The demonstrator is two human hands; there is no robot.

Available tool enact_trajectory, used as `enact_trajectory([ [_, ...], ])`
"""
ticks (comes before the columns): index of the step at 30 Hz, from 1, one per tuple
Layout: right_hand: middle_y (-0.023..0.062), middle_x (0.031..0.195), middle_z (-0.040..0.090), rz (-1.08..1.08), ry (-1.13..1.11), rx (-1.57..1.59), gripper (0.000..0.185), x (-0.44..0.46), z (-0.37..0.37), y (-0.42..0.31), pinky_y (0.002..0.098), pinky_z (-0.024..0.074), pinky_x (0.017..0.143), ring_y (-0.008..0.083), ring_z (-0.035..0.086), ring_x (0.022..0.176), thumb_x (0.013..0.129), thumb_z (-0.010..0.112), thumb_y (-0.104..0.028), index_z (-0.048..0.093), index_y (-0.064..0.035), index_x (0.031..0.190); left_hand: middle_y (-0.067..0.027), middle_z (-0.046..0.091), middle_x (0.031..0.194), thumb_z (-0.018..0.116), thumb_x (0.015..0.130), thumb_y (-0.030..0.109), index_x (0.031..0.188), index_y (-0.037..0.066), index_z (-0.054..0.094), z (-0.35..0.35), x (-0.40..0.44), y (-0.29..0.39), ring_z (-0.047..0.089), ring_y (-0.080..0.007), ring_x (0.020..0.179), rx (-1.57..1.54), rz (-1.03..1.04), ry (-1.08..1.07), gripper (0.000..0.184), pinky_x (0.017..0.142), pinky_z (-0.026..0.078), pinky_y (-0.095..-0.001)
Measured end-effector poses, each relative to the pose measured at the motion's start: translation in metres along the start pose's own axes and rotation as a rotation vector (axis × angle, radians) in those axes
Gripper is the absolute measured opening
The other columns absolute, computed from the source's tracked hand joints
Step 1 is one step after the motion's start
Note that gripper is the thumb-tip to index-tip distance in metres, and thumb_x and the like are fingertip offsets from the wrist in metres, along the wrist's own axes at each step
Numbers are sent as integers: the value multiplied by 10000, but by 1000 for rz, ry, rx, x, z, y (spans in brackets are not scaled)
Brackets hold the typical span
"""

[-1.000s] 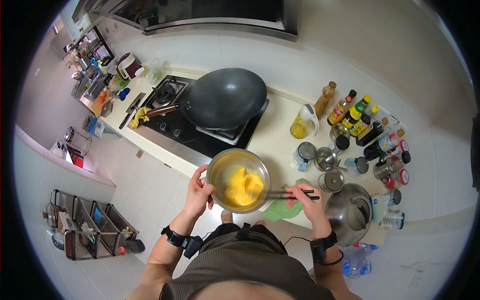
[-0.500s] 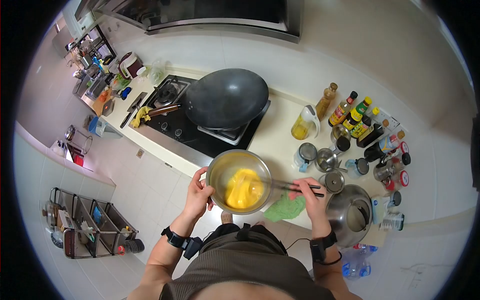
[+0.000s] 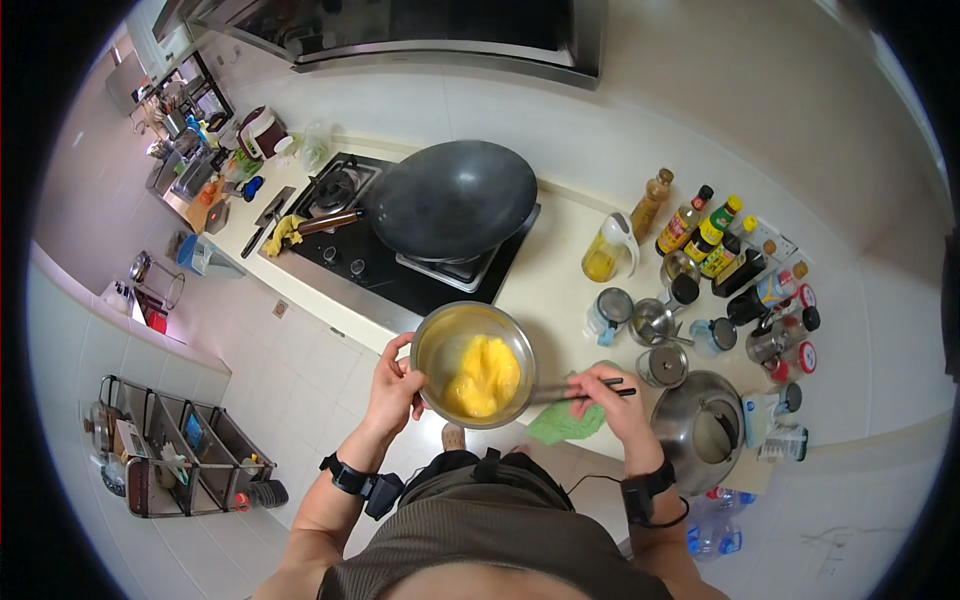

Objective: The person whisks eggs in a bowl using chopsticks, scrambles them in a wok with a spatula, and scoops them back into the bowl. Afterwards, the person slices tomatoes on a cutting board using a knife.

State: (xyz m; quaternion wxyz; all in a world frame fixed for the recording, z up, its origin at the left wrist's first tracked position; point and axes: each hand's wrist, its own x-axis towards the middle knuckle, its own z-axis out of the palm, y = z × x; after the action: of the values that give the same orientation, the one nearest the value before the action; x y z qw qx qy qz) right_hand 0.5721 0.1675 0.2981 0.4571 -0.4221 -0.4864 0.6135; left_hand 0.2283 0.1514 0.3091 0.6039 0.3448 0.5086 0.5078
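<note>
left hand [image 3: 397, 388]: thumb and fingers closed in a grip | right hand [image 3: 610, 400]: fingers bunched in a pinch, tips leftward | left forearm [image 3: 322, 520]: slants far and right | right forearm [image 3: 662, 545]: slants far, slightly left

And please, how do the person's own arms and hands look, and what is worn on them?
The left hand and right hand wear no gloves; no sleeves show. A black strap with a boxy dark piece circles the left wrist. Another black strap is on the right wrist, with a thin dark cable near it.

Smooth, shiny metal bowl [image 3: 437, 342]
</note>
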Motion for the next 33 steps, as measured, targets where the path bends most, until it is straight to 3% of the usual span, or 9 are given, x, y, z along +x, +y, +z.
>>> enact_trajectory([
  [4,177,899,700,-46,150,119,242,-2,10,-9,301,560,625,198,683,707,995,563,-140,653,81,1032,-64,618,730,499,790,-102,1389,8,318,-3,-1,-4,533,-120,397,-32,1,-1,635,295,391,-217],
  [8,173,887,699,58,-138,101,236,-2,9,-9,298,558,612,197,685,707,992,565,-140,655,77,1025,-63,617,727,498,787,-100,1388,7,314,-5,-3,-4,531,-120,397,-30,-2,28,637,294,388,-220],
  [11,168,881,700,-115,97,-73,225,3,10,-4,307,562,600,200,686,688,986,571,-128,654,77,1022,-65,620,730,499,786,-99,1389,6,311,-4,-5,-4,530,-121,395,-31,-4,28,640,293,385,-221],
  [13,163,908,699,80,-141,133,218,-3,7,-12,305,567,612,194,687,705,988,567,-119,654,77,1030,-66,620,731,499,785,-99,1390,6,310,-4,-5,-2,526,-122,390,-18,4,46,643,291,382,-222],
  [17,163,908,700,-85,21,-13,213,8,7,-6,301,568,610,191,687,696,988,568,-114,656,75,1032,-67,623,733,504,785,-93,1394,12,311,-6,-7,-3,530,-122,389,-20,3,50,647,291,384,-219],
  [24,148,922,699,82,-240,-64,226,19,15,-26,274,557,642,171,681,743,987,582,-130,659,76,1036,-69,629,742,501,782,-96,1397,7,307,-6,-8,13,509,-121,368,-1,13,78,654,289,383,-217],
  [26,150,898,699,-72,23,82,228,29,24,-26,280,556,622,178,683,713,989,579,-135,657,73,1039,-68,627,739,504,784,-94,1394,5,311,-11,-6,18,507,-121,366,-13,37,82,648,290,383,-216],
  [30,162,887,697,-3,-281,35,239,33,37,-46,293,556,602,194,683,695,995,566,-137,647,81,1053,-60,613,724,511,783,-92,1386,2,322,-19,4,46,492,-120,355,5,77,98,639,284,371,-217],
  [33,168,877,696,-116,-162,82,230,57,47,-47,293,560,601,200,683,684,985,581,-128,649,84,1042,-58,607,719,514,781,-92,1388,1,325,-35,20,58,489,-119,351,-32,101,80,642,280,367,-217],
])
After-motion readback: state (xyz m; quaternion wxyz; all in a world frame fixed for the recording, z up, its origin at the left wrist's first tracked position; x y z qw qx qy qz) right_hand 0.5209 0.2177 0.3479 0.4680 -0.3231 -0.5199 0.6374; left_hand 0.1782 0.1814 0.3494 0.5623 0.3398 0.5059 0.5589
